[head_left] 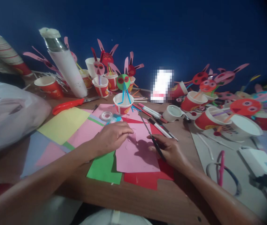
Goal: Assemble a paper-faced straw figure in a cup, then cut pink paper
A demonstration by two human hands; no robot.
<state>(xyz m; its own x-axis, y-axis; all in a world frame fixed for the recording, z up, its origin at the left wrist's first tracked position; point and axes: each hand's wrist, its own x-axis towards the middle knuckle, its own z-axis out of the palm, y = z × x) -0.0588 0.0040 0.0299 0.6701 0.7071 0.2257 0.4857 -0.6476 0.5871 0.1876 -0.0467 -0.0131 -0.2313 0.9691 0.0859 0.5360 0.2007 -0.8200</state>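
Observation:
My left hand (112, 136) rests with curled fingers on a pink paper sheet (137, 153), its fingertips pinched at the sheet's upper edge. My right hand (168, 150) lies on the same sheet's right side and grips scissors (150, 134) with black handles, the thin blades pointing up and away. Under the pink sheet lie a red sheet (149, 179) and a green sheet (104, 168). A red paper cup with a green face on blue straws (123, 101) stands just beyond the sheets.
Yellow, pink and blue sheets (63, 125) spread to the left, with red-handled scissors (70, 105) and a tape roll (106, 116). Several decorated cups (102, 84) line the back and the right (206, 118). Markers (158, 123) lie near centre. A white plastic bag (9, 115) sits left.

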